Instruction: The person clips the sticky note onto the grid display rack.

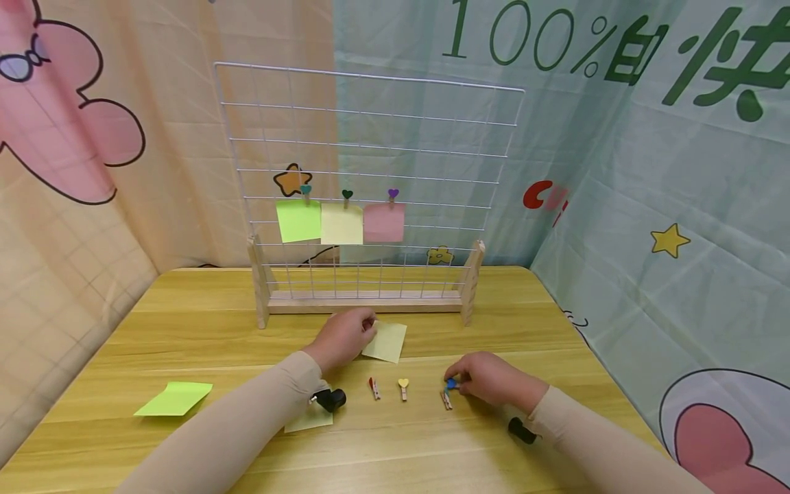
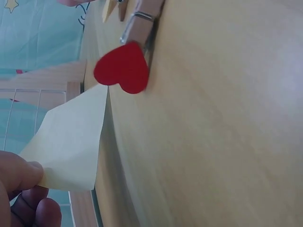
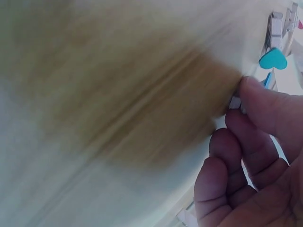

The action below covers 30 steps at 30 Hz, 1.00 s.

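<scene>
My left hand point(image 1: 345, 336) pinches a pale yellow sticky note point(image 1: 389, 342) by its edge, just in front of the wire grid rack. Between thumb and finger my right hand point(image 1: 490, 377) holds a small clothespin with a blue top point(image 1: 452, 383), mostly covered by the fingers in the right wrist view. Beside those fingers lies another clothespin with a teal heart point(image 3: 273, 59). A red-heart clothespin point(image 2: 125, 68) and a yellow-heart clothespin point(image 1: 404, 388) lie on the table between the hands.
The wire grid point(image 1: 370, 145) stands in a wooden base point(image 1: 364, 303). Clothespins hold a green note point(image 1: 299, 223), a yellow note point(image 1: 341, 226) and a pink note point(image 1: 384, 225) on it. Another green note point(image 1: 175, 399) lies at left; a pale note point(image 1: 311, 420) shows under the left forearm.
</scene>
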### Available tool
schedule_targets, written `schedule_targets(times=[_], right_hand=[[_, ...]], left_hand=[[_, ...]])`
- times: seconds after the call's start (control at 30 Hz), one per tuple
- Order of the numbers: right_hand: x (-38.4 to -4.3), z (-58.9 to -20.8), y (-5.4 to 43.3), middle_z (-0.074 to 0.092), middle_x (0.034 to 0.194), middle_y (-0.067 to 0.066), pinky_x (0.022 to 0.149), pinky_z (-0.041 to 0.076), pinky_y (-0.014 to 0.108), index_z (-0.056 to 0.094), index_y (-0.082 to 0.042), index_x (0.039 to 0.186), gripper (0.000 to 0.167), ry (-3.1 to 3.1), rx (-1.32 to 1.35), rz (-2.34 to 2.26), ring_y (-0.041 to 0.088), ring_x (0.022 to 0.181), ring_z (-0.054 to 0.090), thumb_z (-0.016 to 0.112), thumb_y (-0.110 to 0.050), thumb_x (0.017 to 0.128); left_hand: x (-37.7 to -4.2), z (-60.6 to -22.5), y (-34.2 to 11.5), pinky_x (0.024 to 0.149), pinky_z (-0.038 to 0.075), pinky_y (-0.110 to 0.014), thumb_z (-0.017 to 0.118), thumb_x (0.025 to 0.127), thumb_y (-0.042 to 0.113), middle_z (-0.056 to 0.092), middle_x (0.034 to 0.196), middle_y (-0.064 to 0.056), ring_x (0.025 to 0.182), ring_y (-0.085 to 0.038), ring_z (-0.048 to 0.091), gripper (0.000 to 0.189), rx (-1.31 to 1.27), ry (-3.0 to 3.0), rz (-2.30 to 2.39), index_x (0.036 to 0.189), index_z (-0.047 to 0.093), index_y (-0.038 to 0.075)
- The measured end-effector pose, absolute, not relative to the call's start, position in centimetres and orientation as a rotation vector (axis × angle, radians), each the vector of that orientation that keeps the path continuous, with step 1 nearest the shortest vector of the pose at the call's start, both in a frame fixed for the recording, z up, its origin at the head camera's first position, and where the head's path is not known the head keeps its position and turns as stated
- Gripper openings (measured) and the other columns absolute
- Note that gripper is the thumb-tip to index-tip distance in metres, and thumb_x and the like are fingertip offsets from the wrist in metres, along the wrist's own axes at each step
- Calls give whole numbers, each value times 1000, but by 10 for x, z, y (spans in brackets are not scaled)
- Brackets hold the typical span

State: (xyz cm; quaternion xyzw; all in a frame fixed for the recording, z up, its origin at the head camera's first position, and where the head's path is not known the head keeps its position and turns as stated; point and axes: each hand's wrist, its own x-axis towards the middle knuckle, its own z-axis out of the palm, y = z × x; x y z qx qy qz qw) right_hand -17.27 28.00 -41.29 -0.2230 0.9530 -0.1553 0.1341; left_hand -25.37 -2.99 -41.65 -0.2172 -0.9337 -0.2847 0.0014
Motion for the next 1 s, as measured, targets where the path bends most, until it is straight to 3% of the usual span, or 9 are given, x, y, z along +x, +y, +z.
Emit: schedule_targets(times=[0.2,0.47,0.7,0.87,1.0], right_hand=[[-177,-411,278,67,91,-8,76,52,34,80,-15,109,21,2703,-576,-515,13,80,55,78,-3,92],[-180,-411,276,62,84,-8,72,47,30,79,-17,103,18,2699,-545,-497,12,77,54,79,-3,91],[-180,-411,275,61,84,-8,73,46,30,79,-18,105,19,2698,-517,-479,13,78,53,78,-4,92],[-180,-412,275,61,84,-7,73,46,32,79,-19,103,19,2695,-507,-486,14,79,54,78,-3,92],[-179,-412,276,61,83,-6,73,46,32,78,-18,101,19,2687,-526,-503,14,78,53,79,-2,92]], left_hand=[[-256,-412,-26,69,48,-31,65,106,26,64,87,4,73,-15,55,9,-687,-2884,-1021,103,68,17],[-261,-395,-18,69,48,-33,60,109,26,63,87,-1,73,-17,54,13,-695,-2782,-1227,102,66,16],[-267,-374,-10,74,50,-33,60,109,26,71,99,-1,78,-15,58,16,-694,-2755,-1172,111,69,13],[-273,-359,-4,67,49,-33,58,110,28,70,97,-3,69,-16,57,18,-724,-2738,-1176,112,67,12],[-281,-348,3,72,50,-34,59,110,28,69,98,-3,74,-18,57,18,-728,-2673,-1212,112,68,12]])
